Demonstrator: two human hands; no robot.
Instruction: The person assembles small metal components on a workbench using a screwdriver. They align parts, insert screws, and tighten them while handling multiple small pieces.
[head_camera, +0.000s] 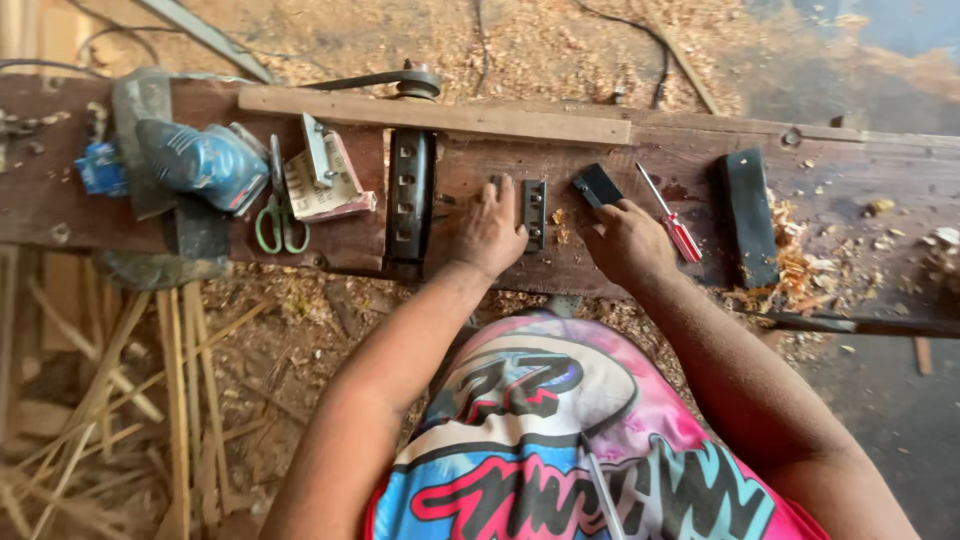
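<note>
My left hand (487, 230) rests on the dark wooden bench (640, 260), its fingers against a small metal plate with holes (534, 212). My right hand (622, 240) sits just right of that plate, fingers curled on a dark flat block (597, 185). A red-handled screwdriver (675, 222) lies beside my right hand. A long black slotted metal bar (409, 195) lies left of my left hand.
A blue power tool (200, 162), green-handled scissors (280, 215) and a paper packet (325, 185) lie at the bench's left. A black bar (752, 215) lies at right among wood shavings (800, 270). A wood strip (440, 117) runs along the back. Sticks and sawdust cover the floor.
</note>
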